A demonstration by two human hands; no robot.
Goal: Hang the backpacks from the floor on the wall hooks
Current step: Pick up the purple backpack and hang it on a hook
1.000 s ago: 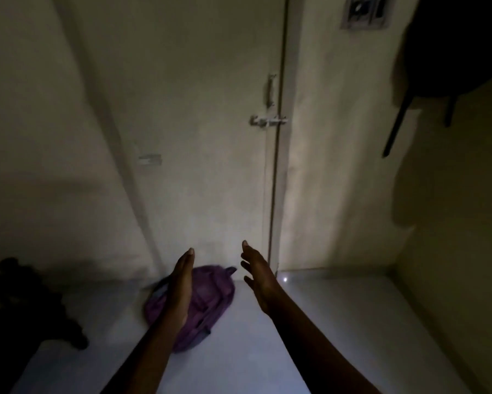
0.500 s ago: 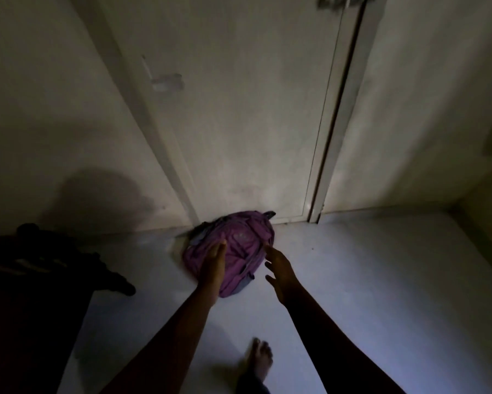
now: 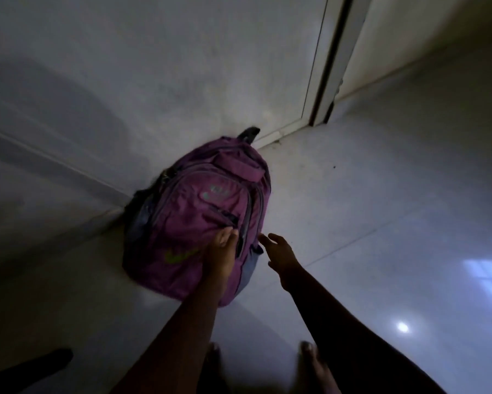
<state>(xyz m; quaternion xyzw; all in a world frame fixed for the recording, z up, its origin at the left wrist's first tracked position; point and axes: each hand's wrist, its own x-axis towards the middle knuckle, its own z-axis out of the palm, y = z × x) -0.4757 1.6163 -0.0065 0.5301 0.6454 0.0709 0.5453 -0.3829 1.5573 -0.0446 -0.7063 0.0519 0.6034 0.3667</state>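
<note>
A purple backpack (image 3: 199, 211) with a green logo lies on the pale floor, leaning against the foot of the door. Its dark top handle (image 3: 249, 133) points up toward the door. My left hand (image 3: 221, 253) reaches over the lower front of the pack, fingers straight, fingertips at the front pocket zip. My right hand (image 3: 280, 251) hovers just to the right of the pack's side, fingers spread and relaxed, holding nothing. No wall hooks are in view.
The door (image 3: 182, 66) fills the upper left, with its frame (image 3: 328, 58) at the upper middle. Wall and tiled floor (image 3: 381, 194) extend to the right. My bare feet (image 3: 314, 362) show at the bottom. A dark object (image 3: 26, 368) lies at bottom left.
I have bent down much closer to the backpack. Both hands moved forward; the left one now reaches the pack's front pocket and the right one has come beside it.
</note>
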